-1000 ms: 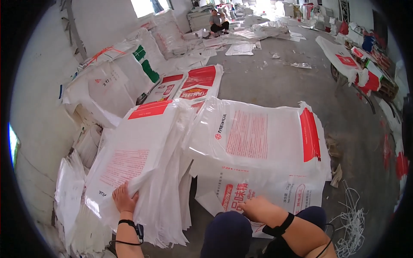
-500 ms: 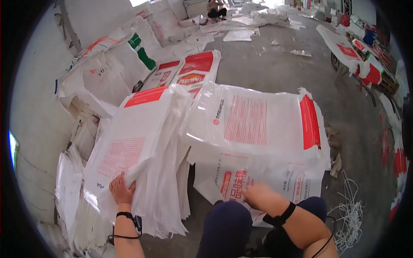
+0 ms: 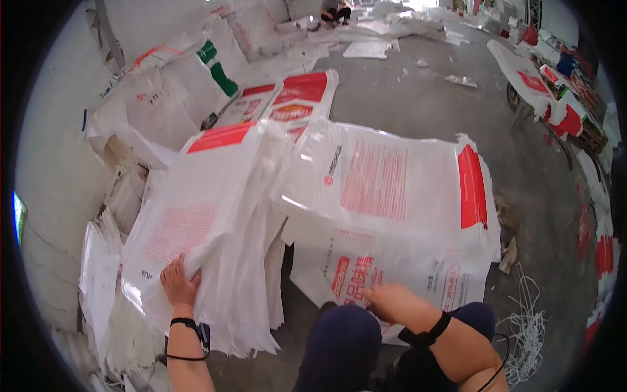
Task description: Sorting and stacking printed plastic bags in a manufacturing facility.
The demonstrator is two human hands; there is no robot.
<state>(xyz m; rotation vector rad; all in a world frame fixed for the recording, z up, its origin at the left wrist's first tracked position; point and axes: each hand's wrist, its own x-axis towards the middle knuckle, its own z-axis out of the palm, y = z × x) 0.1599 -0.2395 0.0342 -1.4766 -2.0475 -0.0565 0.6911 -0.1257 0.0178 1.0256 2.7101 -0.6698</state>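
My left hand [image 3: 177, 282] lies on the near part of a thick stack of white woven plastic sacks [image 3: 222, 176] with a red band, its fingers apart and its thumb by the stack's wrinkled right edge. My right hand [image 3: 395, 304] is closed, low over a white sack with red print [image 3: 450, 261] in front of my knees. What its fingers hold, if anything, is hidden. Just beyond, another white sack [image 3: 431, 170] with a red end band and pink lines of print overlaps that sack and reaches the stack.
More red-and-white sacks [image 3: 304, 88] lie beyond the stack. A large pale bag [image 3: 163, 108] stands at the left wall. Tangled white strips [image 3: 526, 333] lie at the right. A loaded cart [image 3: 529, 85] stands far right; a person [image 3: 334, 13] crouches far back.
The whole view has shifted slightly. Both hands stay at nearly the same places on the sacks, and the sacks lie much as before.
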